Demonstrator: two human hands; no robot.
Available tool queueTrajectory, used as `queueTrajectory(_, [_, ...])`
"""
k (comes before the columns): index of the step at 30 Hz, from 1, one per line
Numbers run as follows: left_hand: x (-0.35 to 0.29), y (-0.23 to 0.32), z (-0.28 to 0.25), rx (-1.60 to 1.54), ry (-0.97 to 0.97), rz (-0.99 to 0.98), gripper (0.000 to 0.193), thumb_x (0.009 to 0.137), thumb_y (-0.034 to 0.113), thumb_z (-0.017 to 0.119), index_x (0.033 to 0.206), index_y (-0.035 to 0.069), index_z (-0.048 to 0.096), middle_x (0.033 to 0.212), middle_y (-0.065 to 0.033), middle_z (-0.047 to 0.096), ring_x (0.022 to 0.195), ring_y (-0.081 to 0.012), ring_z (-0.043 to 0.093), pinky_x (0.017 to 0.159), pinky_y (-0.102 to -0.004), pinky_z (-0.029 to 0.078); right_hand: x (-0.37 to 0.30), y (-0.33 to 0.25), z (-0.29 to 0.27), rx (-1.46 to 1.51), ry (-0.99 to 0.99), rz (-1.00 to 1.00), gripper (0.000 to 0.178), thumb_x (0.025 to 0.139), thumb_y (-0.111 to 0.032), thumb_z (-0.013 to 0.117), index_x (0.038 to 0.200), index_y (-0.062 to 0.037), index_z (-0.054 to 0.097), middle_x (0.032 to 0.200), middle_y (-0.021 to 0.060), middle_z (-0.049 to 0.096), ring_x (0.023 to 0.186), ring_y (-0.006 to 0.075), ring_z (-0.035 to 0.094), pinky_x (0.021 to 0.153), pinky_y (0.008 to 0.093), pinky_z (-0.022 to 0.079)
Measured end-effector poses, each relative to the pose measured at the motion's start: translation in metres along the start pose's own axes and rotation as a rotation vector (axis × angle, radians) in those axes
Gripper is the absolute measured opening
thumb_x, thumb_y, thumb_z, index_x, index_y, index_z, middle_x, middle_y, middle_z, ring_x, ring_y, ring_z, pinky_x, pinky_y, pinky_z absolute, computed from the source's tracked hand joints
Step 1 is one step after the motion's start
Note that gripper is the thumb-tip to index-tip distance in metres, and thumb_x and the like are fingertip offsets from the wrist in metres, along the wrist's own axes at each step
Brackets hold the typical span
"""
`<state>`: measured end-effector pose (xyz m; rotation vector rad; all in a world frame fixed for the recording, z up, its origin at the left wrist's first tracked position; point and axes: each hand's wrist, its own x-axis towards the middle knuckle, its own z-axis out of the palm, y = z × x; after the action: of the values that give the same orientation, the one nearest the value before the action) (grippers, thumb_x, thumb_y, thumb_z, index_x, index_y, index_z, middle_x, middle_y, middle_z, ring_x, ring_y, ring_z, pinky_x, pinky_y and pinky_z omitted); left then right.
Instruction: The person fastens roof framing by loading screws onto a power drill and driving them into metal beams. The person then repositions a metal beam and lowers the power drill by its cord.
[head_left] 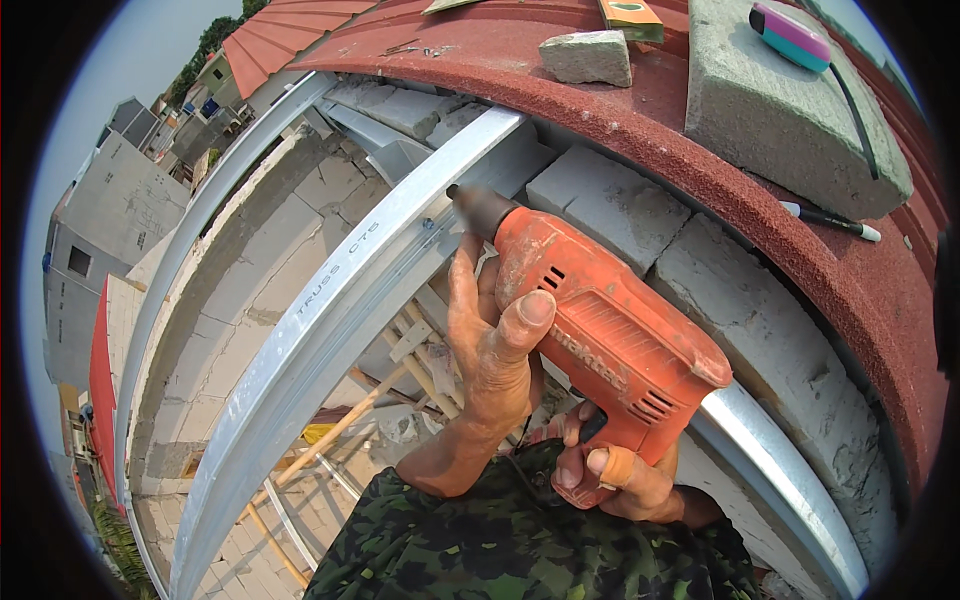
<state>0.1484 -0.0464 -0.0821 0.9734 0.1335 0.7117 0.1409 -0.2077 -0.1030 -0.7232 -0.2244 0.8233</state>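
Observation:
An orange power drill (610, 320) with a black nose lies slantwise, its tip pointing up and left at a galvanized steel truss beam (330, 270). My right hand (625, 480) wraps its handle, fingers at the trigger; tan tape covers part of the thumb. Against the drill's front end, my left hand (485, 350) cups the body, thumb resting over its side and index finger along the nose. Just left of the tip, a screw head (428, 224) shows on the beam's side face. Whether the tip touches the metal I cannot tell.
Red roofing (640, 130) curves along the right, carrying a concrete block (790, 110), a purple and teal corded device (790, 36), a marker (835, 222) and a broken block piece (587, 58). Below the beam are wooden poles (345, 425). Another steel beam (785, 480) runs lower right.

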Motion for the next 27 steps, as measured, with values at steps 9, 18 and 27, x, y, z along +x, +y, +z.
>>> queueTrajectory(9, [-0.002,0.0,0.001,0.0,0.039,0.013,0.105,0.076,0.03,0.077,0.144,-0.011,0.009,0.116,-0.0184,0.052,0.108,-0.0225,0.057,0.092,-0.0376,0.048,0.0,0.001,0.003,0.012,0.001,-0.03,0.051,0.077,-0.005,0.067,0.119,0.0128,0.045,0.074,0.0127,0.061,0.062,0.0162,0.061,0.057,0.0287,0.05])
queueTrajectory(18, [-0.003,-0.001,0.0,0.102,0.053,0.006,0.107,0.074,0.046,0.077,0.145,-0.006,0.016,0.126,-0.0206,0.046,0.114,-0.0281,0.054,0.094,-0.0417,0.052,0.0,-0.002,0.005,-0.01,-0.007,-0.029,0.048,0.077,-0.006,0.066,0.117,0.0128,0.046,0.075,0.0126,0.061,0.062,0.0163,0.061,0.057,0.0285,0.05])
queueTrajectory(27, [-0.003,0.0,0.004,-0.062,0.094,-0.007,0.106,0.072,0.028,0.082,0.145,-0.003,0.012,0.118,-0.016,0.052,0.11,-0.0223,0.054,0.096,-0.0392,0.047,-0.003,-0.002,0.005,0.003,0.03,0.025,0.044,0.079,-0.003,0.065,0.116,0.011,0.048,0.081,0.0137,0.059,0.063,0.0158,0.06,0.051,0.0269,0.048])
